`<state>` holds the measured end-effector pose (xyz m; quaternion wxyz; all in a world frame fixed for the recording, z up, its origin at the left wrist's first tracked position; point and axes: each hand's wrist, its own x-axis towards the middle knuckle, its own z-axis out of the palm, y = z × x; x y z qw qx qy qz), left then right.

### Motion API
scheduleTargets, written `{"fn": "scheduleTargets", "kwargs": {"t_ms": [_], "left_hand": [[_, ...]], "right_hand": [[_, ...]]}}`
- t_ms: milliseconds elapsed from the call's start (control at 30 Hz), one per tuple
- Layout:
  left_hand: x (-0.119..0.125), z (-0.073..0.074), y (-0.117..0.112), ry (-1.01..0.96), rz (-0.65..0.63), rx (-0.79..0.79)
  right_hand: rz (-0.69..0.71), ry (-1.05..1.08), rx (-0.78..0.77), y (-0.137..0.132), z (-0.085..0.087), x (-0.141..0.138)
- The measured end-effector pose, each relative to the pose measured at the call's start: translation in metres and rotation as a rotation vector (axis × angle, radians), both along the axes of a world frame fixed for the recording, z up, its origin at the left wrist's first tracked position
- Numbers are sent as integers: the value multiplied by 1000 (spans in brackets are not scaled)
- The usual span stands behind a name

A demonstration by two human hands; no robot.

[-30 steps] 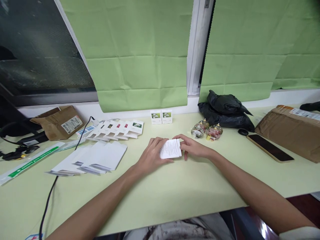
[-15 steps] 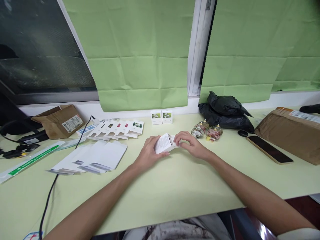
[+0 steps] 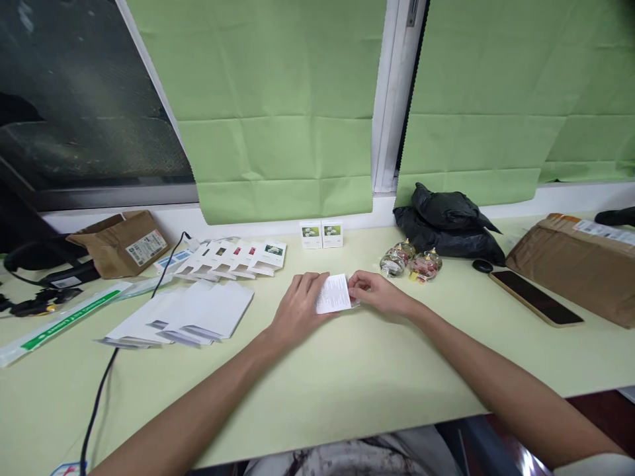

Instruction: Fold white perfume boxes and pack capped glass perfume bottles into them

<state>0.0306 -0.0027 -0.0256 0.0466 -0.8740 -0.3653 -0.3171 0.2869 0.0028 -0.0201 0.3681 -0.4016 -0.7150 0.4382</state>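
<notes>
A small white box [image 3: 333, 295] with printed text on its upper face is between my two hands, over the middle of the table. My left hand [image 3: 298, 303] grips it from the left, thumb along its near edge. At the box's right end, the fingers of my right hand [image 3: 373, 289] are bent and pinched at its flap; whether they hold anything more there is hard to see. Two similar white boxes [image 3: 322, 234] with green flower pictures stand upright side by side behind my hands.
Several flat white cartons [image 3: 213, 311] and picture cartons [image 3: 238, 256] lie fanned at left, near an opened brown box [image 3: 122, 244] and black cable [image 3: 99, 396]. Clear-wrapped ornaments [image 3: 424, 264], black plastic bags [image 3: 449, 225], a phone [image 3: 536, 297] and a brown parcel [image 3: 575, 264] are at right.
The box has turned so its printed face looks more squarely up at me. My right hand has shifted slightly, staying at the box's right end.
</notes>
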Motion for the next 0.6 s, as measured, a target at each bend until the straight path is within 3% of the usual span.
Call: {"fn": "scheduleTargets", "kwargs": {"t_ms": [267, 600], "left_hand": [[2, -1, 1, -3, 12, -22], [-2, 0, 4, -46, 36, -139]], "right_hand": [[-92, -122, 49, 1, 1, -1], [-187, -333, 238, -2, 7, 2]]}}
